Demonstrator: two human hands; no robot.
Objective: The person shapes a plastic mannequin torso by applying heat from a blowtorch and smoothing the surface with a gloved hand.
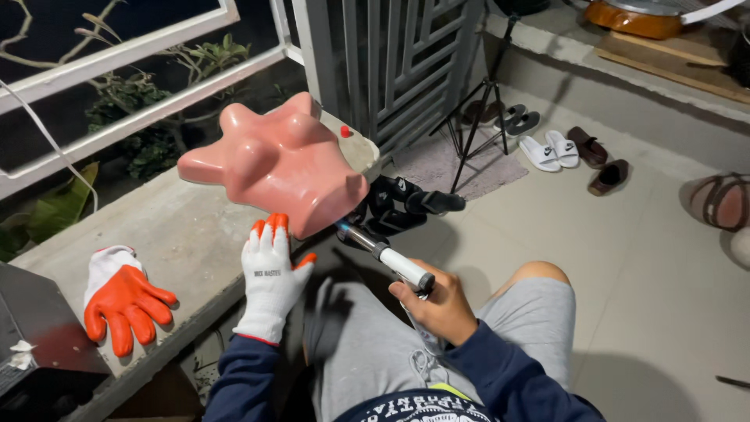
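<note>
On concrete ledge (172,227), gloved left hand (269,273) flat against pink torso form (277,160) (glossy); right hand (437,305) fingers grip white-handled tool (394,262).

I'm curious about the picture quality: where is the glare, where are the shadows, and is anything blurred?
Head view: bright highlights shine on the glossy pink mannequin torso; the gloved left hand and bare right hand on the pump handle look sharp; a dark shadow falls across the lap, and the window upper left is black.
</note>
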